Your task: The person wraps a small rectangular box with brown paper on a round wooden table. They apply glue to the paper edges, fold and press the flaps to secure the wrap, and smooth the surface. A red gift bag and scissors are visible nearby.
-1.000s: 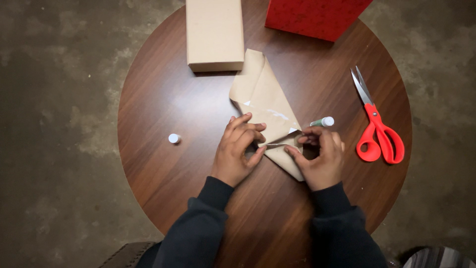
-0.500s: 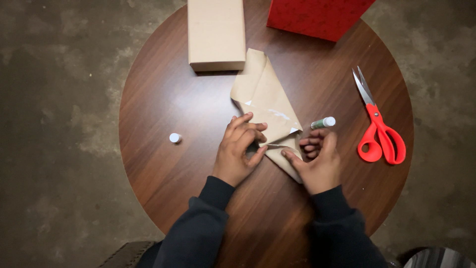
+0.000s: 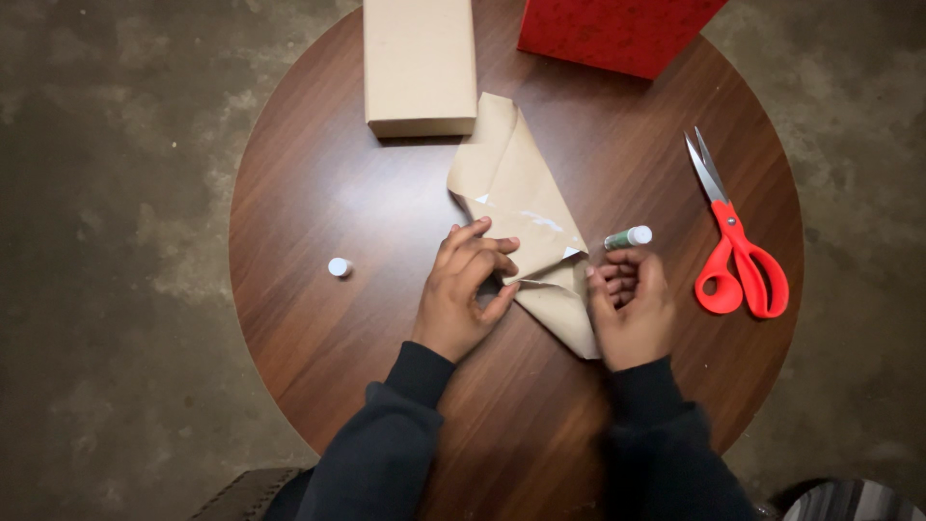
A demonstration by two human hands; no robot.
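Dark sleeves are reaching up from the bottom edge onto the round wooden table (image 3: 318, 183). Nearest of all, the left hand (image 3: 463, 289) is lying fingers-down on the folded brown paper (image 3: 521, 207), pinning its lower left edge flat, apparently so the crease is not springing open. Beside it, the right hand (image 3: 632, 304) is curling its fingers loosely inward at the paper's right edge; it is closed on nothing that shows, though its fingertips are sitting just below the glue stick (image 3: 627, 236). Half a second ago its thumb was stretching left across the paper's lower flap; now that thumb is drawn back and the hand is standing a little more to the right, leaving more of the flap uncovered. The left hand, paper and glue stick are lying where they were. Out to the left, a small white cap (image 3: 338, 267) is sitting well apart. To the right, red-handled scissors (image 3: 738, 246) are lying closed. Farthest off, a tan cardboard box (image 3: 420, 63) and a red box (image 3: 612, 34) are resting at the table's far rim.
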